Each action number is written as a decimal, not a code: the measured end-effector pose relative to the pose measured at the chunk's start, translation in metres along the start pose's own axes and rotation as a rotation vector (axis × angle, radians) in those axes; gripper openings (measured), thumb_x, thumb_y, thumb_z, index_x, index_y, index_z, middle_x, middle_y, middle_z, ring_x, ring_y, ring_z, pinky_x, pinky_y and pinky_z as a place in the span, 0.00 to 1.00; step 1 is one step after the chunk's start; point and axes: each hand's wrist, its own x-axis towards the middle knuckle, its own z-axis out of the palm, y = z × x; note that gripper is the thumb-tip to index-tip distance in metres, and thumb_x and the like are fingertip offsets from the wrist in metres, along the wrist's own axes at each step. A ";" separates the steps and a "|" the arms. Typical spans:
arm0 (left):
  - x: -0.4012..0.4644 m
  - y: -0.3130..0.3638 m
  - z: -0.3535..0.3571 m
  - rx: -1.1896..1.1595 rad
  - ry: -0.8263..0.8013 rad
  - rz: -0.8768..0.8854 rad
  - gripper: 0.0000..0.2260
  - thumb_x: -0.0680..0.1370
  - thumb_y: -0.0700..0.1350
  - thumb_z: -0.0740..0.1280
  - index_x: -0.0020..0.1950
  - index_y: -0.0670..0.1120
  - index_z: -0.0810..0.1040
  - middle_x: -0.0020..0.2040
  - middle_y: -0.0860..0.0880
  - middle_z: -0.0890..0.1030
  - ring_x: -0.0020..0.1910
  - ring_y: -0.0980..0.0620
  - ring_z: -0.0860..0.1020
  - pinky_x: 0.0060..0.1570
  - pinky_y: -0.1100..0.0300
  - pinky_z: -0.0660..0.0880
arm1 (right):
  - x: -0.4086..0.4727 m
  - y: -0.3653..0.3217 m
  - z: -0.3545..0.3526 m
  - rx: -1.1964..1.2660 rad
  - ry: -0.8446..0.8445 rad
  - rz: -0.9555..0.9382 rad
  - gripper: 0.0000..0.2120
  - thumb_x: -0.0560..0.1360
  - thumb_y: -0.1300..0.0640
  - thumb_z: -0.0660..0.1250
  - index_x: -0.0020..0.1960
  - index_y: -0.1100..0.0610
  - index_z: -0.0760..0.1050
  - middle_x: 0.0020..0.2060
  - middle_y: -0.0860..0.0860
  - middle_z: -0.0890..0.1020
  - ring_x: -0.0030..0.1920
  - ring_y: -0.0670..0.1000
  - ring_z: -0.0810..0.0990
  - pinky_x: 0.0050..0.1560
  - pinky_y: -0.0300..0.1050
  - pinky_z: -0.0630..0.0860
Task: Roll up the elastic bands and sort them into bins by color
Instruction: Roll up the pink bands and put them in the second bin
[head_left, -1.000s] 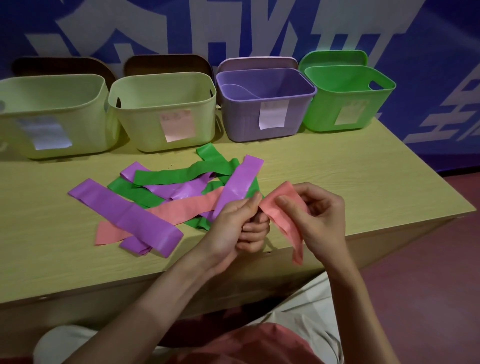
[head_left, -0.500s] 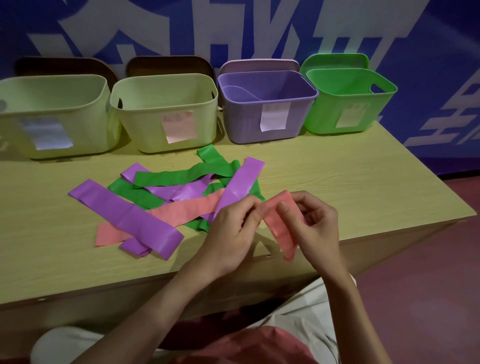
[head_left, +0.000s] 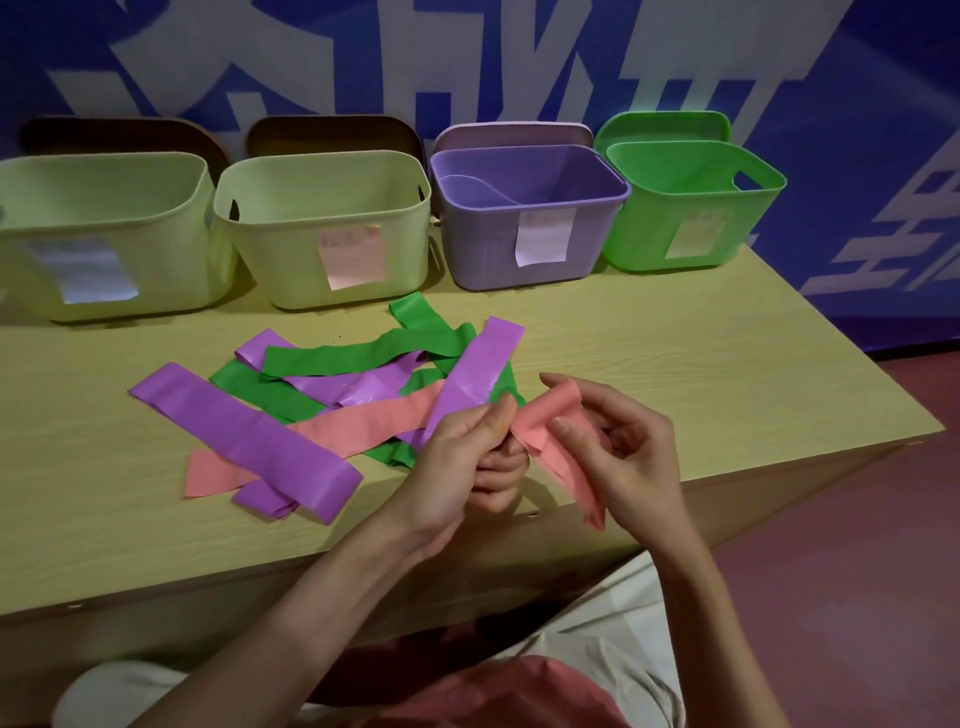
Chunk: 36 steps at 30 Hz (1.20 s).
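I hold a pink elastic band (head_left: 563, 457) over the table's front edge. My left hand (head_left: 467, 457) pinches its upper end between thumb and fingers. My right hand (head_left: 623, 447) grips the band from the right with thumb on its face, and the free end hangs down. A pile of flat bands lies on the table to the left: purple bands (head_left: 244, 431), green bands (head_left: 358, 356) and another pink band (head_left: 358, 428). Four bins stand at the back: two pale yellow-green bins (head_left: 322, 202), a purple bin (head_left: 530, 171) and a green bin (head_left: 696, 171).
The wooden table (head_left: 701, 364) has bare surface to the right of my hands. Its front edge runs just under my wrists. Each bin carries a paper label (head_left: 350, 254). Lids lean behind the bins against a blue wall. My lap is below.
Both hands have kept hold of the pink band and shifted slightly. The band's upper end has been folded over between my fingers, and the hanging end has swung a little.
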 end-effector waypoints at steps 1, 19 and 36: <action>0.000 0.000 0.000 -0.043 -0.020 -0.034 0.16 0.79 0.50 0.56 0.35 0.44 0.62 0.26 0.52 0.56 0.22 0.59 0.54 0.21 0.69 0.53 | 0.000 -0.001 0.000 0.002 -0.014 -0.014 0.14 0.73 0.62 0.71 0.58 0.58 0.79 0.55 0.49 0.84 0.54 0.48 0.82 0.50 0.37 0.76; 0.000 -0.006 -0.020 0.841 0.126 0.370 0.14 0.79 0.57 0.59 0.44 0.47 0.74 0.35 0.46 0.73 0.34 0.48 0.73 0.35 0.49 0.70 | -0.001 0.000 0.008 0.013 0.018 0.096 0.08 0.69 0.61 0.71 0.49 0.56 0.81 0.40 0.48 0.86 0.40 0.45 0.83 0.40 0.36 0.77; -0.001 -0.002 -0.004 0.180 0.054 0.078 0.13 0.77 0.52 0.57 0.41 0.43 0.63 0.27 0.53 0.57 0.23 0.58 0.55 0.22 0.68 0.56 | 0.001 0.001 0.002 -0.057 -0.031 -0.008 0.15 0.74 0.60 0.70 0.61 0.56 0.79 0.25 0.51 0.72 0.27 0.45 0.65 0.29 0.37 0.61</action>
